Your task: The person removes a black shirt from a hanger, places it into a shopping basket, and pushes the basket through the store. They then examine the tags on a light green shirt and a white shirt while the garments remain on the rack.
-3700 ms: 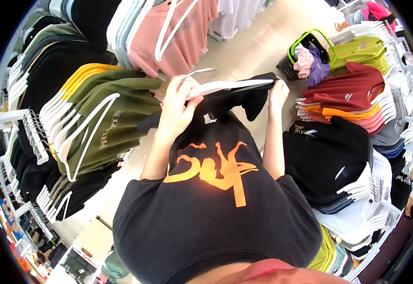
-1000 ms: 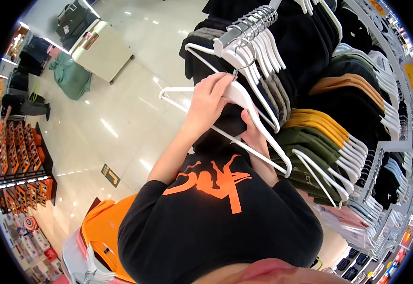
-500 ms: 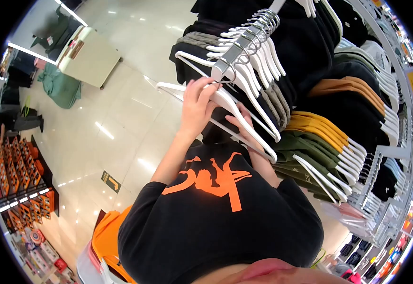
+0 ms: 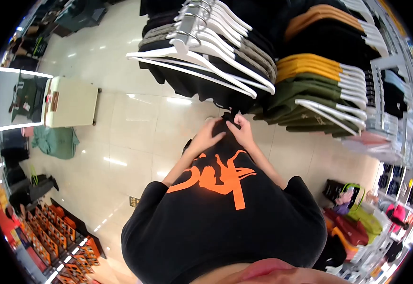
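Note:
My left hand (image 4: 207, 136) holds the left edge of a black garment (image 4: 226, 126) in front of my waist, fingers curled round the cloth and thumb apart. Opposite it, my right hand (image 4: 241, 131) pinches the same dark cloth at its right edge. Whether this cloth joins the black clothes hanging above is hard to make out. Higher up, a white hanger (image 4: 187, 56) hangs at the near end of the metal rail (image 4: 186, 29), apart from both hands. More white hangers with black and grey clothes crowd behind it.
Yellow tops (image 4: 308, 65) and olive green tops (image 4: 306, 92) hang on a rack to the right. A cream case-like box (image 4: 75, 102) on wheels and a green cloth bundle (image 4: 57, 142) stand left. An orange-filled display rack (image 4: 50, 232) is at lower left.
Both hands have left the white hanger on the rail and come down to the black cloth. The view has shifted, so the rail and clothes sit higher and further left.

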{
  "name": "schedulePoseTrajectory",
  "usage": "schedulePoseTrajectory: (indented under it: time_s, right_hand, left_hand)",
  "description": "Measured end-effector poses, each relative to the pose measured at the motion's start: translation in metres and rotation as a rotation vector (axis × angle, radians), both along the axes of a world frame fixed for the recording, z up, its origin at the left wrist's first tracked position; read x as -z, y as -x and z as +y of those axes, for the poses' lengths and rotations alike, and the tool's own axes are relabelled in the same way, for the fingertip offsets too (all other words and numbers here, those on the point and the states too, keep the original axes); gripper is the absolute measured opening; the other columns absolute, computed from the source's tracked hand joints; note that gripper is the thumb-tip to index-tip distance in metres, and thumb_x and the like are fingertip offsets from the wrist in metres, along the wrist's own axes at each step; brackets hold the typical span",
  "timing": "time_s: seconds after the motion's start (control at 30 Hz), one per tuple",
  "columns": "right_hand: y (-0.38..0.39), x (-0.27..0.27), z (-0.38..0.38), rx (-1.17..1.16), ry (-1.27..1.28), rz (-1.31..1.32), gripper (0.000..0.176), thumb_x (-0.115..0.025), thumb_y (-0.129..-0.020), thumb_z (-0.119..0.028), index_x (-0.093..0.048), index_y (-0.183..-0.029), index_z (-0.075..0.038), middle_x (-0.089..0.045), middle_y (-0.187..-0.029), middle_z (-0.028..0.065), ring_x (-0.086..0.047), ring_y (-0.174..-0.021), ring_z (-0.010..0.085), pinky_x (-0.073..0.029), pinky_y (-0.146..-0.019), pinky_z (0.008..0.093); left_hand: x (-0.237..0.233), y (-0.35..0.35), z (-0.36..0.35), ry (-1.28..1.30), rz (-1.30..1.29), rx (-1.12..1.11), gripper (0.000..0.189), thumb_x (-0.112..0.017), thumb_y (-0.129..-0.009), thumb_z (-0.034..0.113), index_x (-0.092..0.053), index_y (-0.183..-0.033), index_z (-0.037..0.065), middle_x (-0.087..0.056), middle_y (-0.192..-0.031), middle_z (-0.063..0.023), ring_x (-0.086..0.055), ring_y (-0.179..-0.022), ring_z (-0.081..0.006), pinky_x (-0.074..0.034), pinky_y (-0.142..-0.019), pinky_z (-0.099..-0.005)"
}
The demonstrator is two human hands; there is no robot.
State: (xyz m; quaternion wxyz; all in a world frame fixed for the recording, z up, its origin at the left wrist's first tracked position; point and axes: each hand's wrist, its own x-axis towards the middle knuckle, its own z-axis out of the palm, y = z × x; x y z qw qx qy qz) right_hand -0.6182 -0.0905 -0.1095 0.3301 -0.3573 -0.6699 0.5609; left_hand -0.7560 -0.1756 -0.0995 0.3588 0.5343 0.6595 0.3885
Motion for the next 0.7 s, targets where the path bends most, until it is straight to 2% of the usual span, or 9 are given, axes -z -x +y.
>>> schedulePoseTrajectory:
  time_s: [0.07,0.17,0.27,0.3,0.33,0.4,0.47,0.57,0.7]
  right_hand:
    - [-0.003,-0.024,-0.013,0.054,0.107,0.100,0.036,-0.059,-0.076,-0.007,-0.026,-0.062,-0.007,-0.025,-0.058,-0.0034,-0.024,-0.057,0.0057,-0.029,-0.054,0.0222]
    - [-0.015,-0.057,-0.032,0.171,0.006,0.237,0.036,-0.059,-0.077,-0.006,-0.026,-0.062,-0.007,-0.024,-0.059,-0.0043,-0.024,-0.057,0.0050,-0.031,-0.067,0.0190]
    - [-0.045,-0.094,-0.054,0.363,-0.028,0.170,0.035,-0.061,-0.077,-0.009,-0.029,-0.062,-0.007,-0.026,-0.059,-0.0034,-0.026,-0.058,0.0061,-0.029,-0.056,0.0206]
    - [-0.058,-0.101,-0.058,0.452,-0.117,0.066,0.034,-0.062,-0.077,-0.011,-0.032,-0.063,-0.005,-0.027,-0.060,-0.0025,-0.028,-0.059,0.0056,-0.027,-0.050,0.0215]
    - [-0.073,-0.109,-0.060,0.545,-0.168,-0.079,0.032,-0.062,-0.076,-0.009,-0.033,-0.064,-0.003,-0.031,-0.059,0.0019,-0.031,-0.055,0.0109,-0.029,-0.049,0.0228]
    - [-0.108,-0.105,-0.055,0.683,-0.403,-0.374,0.029,-0.063,-0.073,-0.006,-0.035,-0.065,-0.002,-0.036,-0.060,0.0084,-0.033,-0.055,0.0220,-0.033,-0.049,0.0257]
    - [-0.155,-0.087,-0.045,0.689,-0.484,-0.414,0.023,-0.060,-0.067,0.004,-0.038,-0.070,-0.003,-0.043,-0.067,0.0143,-0.038,-0.062,0.0323,-0.038,-0.055,0.0322]
    - [-0.211,-0.078,-0.045,0.761,-0.506,-0.618,0.033,-0.049,-0.059,0.012,-0.038,-0.084,-0.006,-0.049,-0.077,0.0153,-0.048,-0.078,0.0384,-0.037,-0.061,0.0425]
    - [-0.273,-0.082,-0.035,0.981,-0.520,-0.775,0.026,-0.049,-0.061,0.003,-0.048,-0.085,-0.006,-0.054,-0.076,0.0139,-0.052,-0.080,0.0344,-0.042,-0.065,0.0408]
  left_hand:
    - [0.019,-0.019,-0.010,0.061,-0.100,0.064,0.042,-0.060,-0.074,0.017,-0.044,-0.110,0.000,-0.051,-0.103,-0.0164,-0.048,-0.098,-0.0330,-0.039,-0.084,-0.0344]
    - [0.041,-0.026,-0.017,0.020,-0.078,0.046,0.035,-0.055,-0.070,0.004,-0.045,-0.103,0.002,-0.051,-0.100,-0.0161,-0.052,-0.091,-0.0320,-0.042,-0.078,-0.0332]
    - [0.049,-0.034,-0.010,-0.070,-0.137,0.059,0.029,-0.047,-0.065,-0.007,-0.049,-0.092,0.001,-0.054,-0.088,-0.0168,-0.054,-0.088,-0.0321,-0.042,-0.075,-0.0337]
    - [0.051,-0.036,-0.006,-0.078,-0.134,0.036,0.026,-0.046,-0.064,-0.008,-0.050,-0.088,0.000,-0.055,-0.085,-0.0170,-0.054,-0.087,-0.0319,-0.042,-0.075,-0.0337]
    - [0.047,-0.038,-0.003,-0.087,-0.127,0.013,0.024,-0.045,-0.062,-0.008,-0.052,-0.084,-0.001,-0.055,-0.081,-0.0172,-0.055,-0.086,-0.0318,-0.042,-0.075,-0.0336]
    - [0.022,-0.035,0.002,-0.030,-0.028,-0.052,0.022,-0.043,-0.062,-0.008,-0.053,-0.080,-0.001,-0.057,-0.079,-0.0175,-0.055,-0.084,-0.0330,-0.042,-0.074,-0.0335]
    - [0.001,-0.027,0.020,-0.316,0.156,-0.059,0.021,-0.044,-0.062,-0.007,-0.053,-0.080,0.000,-0.056,-0.077,-0.0179,-0.055,-0.078,-0.0348,-0.043,-0.070,-0.0342]
    - [-0.068,-0.056,0.050,-0.462,0.202,0.114,0.019,-0.048,-0.063,-0.005,-0.053,-0.080,0.002,-0.055,-0.073,-0.0176,-0.054,-0.072,-0.0358,-0.043,-0.063,-0.0351]
    - [-0.125,-0.113,0.082,-0.559,0.199,0.327,0.017,-0.049,-0.066,-0.002,-0.053,-0.082,0.003,-0.056,-0.073,-0.0182,-0.054,-0.072,-0.0361,-0.043,-0.061,-0.0358]
